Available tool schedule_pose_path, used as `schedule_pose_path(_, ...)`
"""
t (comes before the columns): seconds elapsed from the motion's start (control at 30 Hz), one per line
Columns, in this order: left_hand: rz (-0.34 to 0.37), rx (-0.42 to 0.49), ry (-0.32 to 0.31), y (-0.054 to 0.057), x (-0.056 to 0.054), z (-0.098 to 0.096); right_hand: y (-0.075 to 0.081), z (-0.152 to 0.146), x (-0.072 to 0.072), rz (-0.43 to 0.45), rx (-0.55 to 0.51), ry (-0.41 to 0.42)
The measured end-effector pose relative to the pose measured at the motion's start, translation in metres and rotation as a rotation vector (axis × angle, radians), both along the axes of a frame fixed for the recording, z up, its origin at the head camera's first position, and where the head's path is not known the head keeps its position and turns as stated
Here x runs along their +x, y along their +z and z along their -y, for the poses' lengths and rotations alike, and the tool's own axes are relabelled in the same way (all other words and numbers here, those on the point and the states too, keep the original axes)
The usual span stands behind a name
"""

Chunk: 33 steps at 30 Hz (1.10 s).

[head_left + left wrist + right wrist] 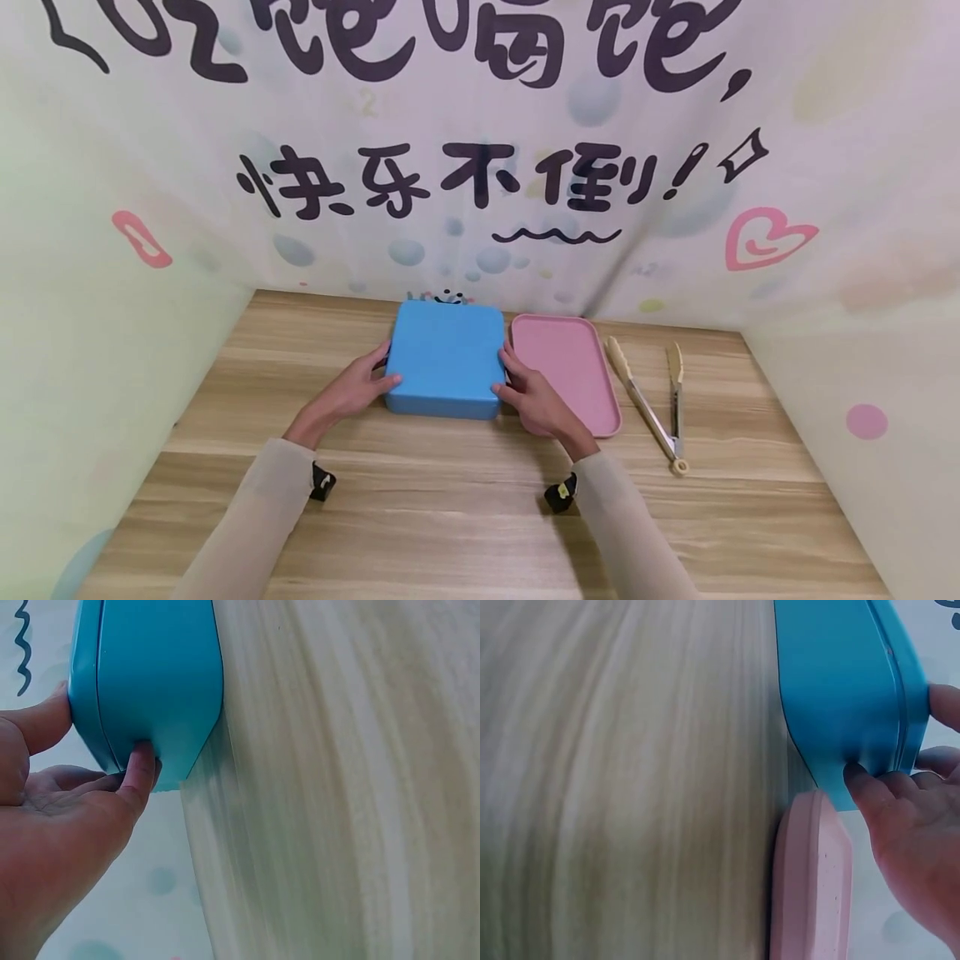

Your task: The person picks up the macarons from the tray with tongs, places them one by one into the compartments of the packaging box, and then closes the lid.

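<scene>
A blue lidded box (446,358) sits near the back of the wooden table, its top facing up. My left hand (354,387) holds its left side, thumb at the lid's edge. On the opposite side my right hand (534,398) grips it the same way. In the left wrist view a seam runs round the box (161,675) near the lid, and fingertips press the side below it. The right wrist view shows fingers (870,791) against the box's side, next to a pink tray. The inside of the box is hidden.
The shallow pink tray (566,367) lies just right of the box, partly behind my right hand. Farther right lie spread tongs (651,417) with beige tips. A printed cloth wall (450,225) stands behind the table (450,508), with side walls left and right.
</scene>
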<state>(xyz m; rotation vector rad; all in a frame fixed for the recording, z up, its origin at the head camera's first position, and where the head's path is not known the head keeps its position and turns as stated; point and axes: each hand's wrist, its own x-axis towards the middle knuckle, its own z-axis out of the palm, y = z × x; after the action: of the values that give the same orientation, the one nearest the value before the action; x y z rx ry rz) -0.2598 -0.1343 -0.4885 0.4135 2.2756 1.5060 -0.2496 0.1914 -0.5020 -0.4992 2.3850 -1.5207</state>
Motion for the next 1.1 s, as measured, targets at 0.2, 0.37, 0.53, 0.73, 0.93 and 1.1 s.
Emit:
schedule_pose_path(0.2, 0.005, -0.010, -0.001, 0.001, -0.004, -0.002, -0.004, -0.001, -0.002, -0.032, -0.001, 0.006)
schedule_pose_path(0.37, -0.011, -0.009, -0.018, 0.002, -0.006, -0.002, 0.000, -0.002, -0.003, -0.022, 0.027, 0.010)
schedule_pose_path(0.53, -0.039, -0.036, -0.026, 0.005, -0.012, 0.000, 0.008, -0.005, -0.012, -0.053, 0.094, -0.011)
schedule_pose_path(0.73, -0.065, -0.097, 0.057, 0.010, -0.032, -0.005, 0.015, -0.001, -0.037, -0.130, 0.203, -0.077)
schedule_pose_path(0.93, -0.109, -0.162, 0.068, 0.010, -0.042, -0.013, 0.019, 0.011, -0.055, -0.122, 0.314, -0.116)
schedule_pose_path(1.1, -0.075, -0.177, 0.090, 0.008, -0.047, -0.014, 0.017, 0.019, -0.062, -0.116, 0.359, -0.141)
